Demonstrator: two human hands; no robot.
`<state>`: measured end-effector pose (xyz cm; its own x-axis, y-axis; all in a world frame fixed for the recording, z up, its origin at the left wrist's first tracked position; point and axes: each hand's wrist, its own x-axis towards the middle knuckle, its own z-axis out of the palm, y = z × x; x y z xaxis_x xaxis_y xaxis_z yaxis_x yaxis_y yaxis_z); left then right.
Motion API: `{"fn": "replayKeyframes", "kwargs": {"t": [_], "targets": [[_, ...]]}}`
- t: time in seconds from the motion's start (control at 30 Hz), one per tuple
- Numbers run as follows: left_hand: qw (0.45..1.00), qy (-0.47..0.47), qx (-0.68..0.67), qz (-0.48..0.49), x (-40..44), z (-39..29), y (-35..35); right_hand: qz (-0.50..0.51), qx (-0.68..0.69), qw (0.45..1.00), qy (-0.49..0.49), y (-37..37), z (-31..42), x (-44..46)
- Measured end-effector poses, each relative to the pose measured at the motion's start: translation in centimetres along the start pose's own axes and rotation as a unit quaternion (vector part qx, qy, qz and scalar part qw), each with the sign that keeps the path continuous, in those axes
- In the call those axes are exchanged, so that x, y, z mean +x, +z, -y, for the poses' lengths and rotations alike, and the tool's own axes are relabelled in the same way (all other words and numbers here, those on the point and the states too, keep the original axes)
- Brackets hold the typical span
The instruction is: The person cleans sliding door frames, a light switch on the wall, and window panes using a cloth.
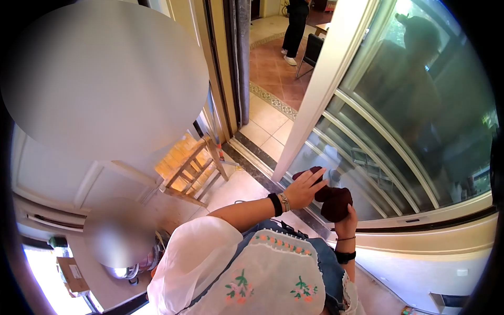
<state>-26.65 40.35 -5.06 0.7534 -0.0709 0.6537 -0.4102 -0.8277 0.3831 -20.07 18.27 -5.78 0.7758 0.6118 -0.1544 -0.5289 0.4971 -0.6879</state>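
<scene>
A dark red cloth (336,203), bunched and folded, is held up in front of my body beside the glass door. My left hand (303,190) lies over its left part, with fingers extended and dark red fabric showing on both sides of them. My right hand (346,223) grips the lower right end from below, its fingers partly hidden behind the fabric. Black bands and bracelets are on my wrists.
A sliding glass door (388,136) with pale bars stands close on the right. A wooden chair (191,170) is on the left. Beyond the doorway, a person in dark trousers (295,29) stands near a black chair (313,50). A cardboard box (72,274) sits lower left.
</scene>
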Motion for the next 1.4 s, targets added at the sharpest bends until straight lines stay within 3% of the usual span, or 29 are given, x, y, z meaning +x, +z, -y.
{"fn": "replayKeyframes", "kwargs": {"t": [0.3, 0.4, 0.43, 0.47, 0.6, 0.8, 1.07, 1.17, 1.23, 1.4], "targets": [[0.992, -0.049, -0.07, 0.089, -4.2, 3.7, -2.9, -0.065, 0.049, 0.997, 0.004, 1.3, -6.6, -2.2], [0.988, -0.065, -0.116, 0.079, -4.1, 2.9, -2.4, -0.11, 0.057, 0.991, -0.041, 2.3, -6.6, -4.4], [0.985, -0.062, -0.15, 0.061, -4.2, 2.8, -1.9, -0.089, 0.051, 0.995, -0.016, 2.7, -6.1, -5.0], [0.983, -0.062, -0.161, 0.065, -4.6, 2.9, -1.1, -0.068, 0.046, 0.997, 0.004, 2.9, -5.5, -5.9], [0.949, -0.135, -0.26, 0.114, -5.1, 1.0, 1.7, -0.142, 0.025, 0.989, -0.027, 0.8, -4.2, -9.3], [0.932, -0.08, -0.295, 0.194, -4.1, -5.9, 7.8, -0.187, -0.009, 0.977, -0.105, -3.9, -0.9, -18.1], [0.873, 0.026, -0.369, 0.319, -4.1, -20.4, 18.2, -0.279, -0.017, 0.938, -0.206, -13.2, 4.0, -36.2], [0.844, 0.059, -0.367, 0.387, -4.8, -25.4, 22.9, -0.322, 0.015, 0.912, -0.254, -15.0, 3.7, -41.7], [0.791, 0.093, -0.395, 0.457, -5.0, -28.8, 25.9, -0.355, 0.034, 0.888, -0.29, -16.1, 3.7, -45.3], [0.758, 0.184, -0.354, 0.516, -3.3, -36.5, 29.4, -0.413, 0.061, 0.847, -0.328, -19.3, 3.9, -51.9]]}}
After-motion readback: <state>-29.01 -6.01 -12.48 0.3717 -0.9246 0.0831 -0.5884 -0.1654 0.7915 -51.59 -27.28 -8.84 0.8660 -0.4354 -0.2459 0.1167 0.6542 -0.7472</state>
